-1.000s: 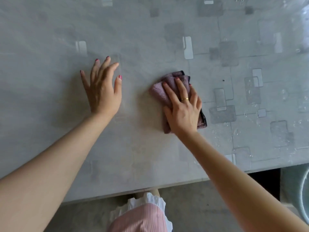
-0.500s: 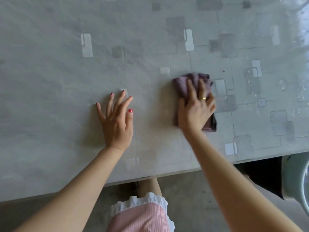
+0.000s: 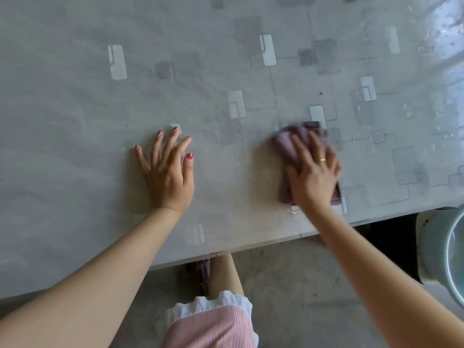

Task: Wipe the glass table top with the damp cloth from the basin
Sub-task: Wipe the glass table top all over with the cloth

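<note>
Cloth [image 3: 288, 144] pressed flat on table [image 3: 75, 121] under spread right hand [image 3: 312, 175], left hand [image 3: 167, 172] splayed bracing; wiping underway, next stroke probably toward droplets [image 3: 361, 101].

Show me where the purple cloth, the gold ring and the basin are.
purple cloth [image 3: 285, 144]: head view, bare upper left part beyond the fingers.
gold ring [image 3: 320, 160]: head view, band on a right-hand finger.
basin [image 3: 437, 249]: head view, outer wall at the right edge.
</note>
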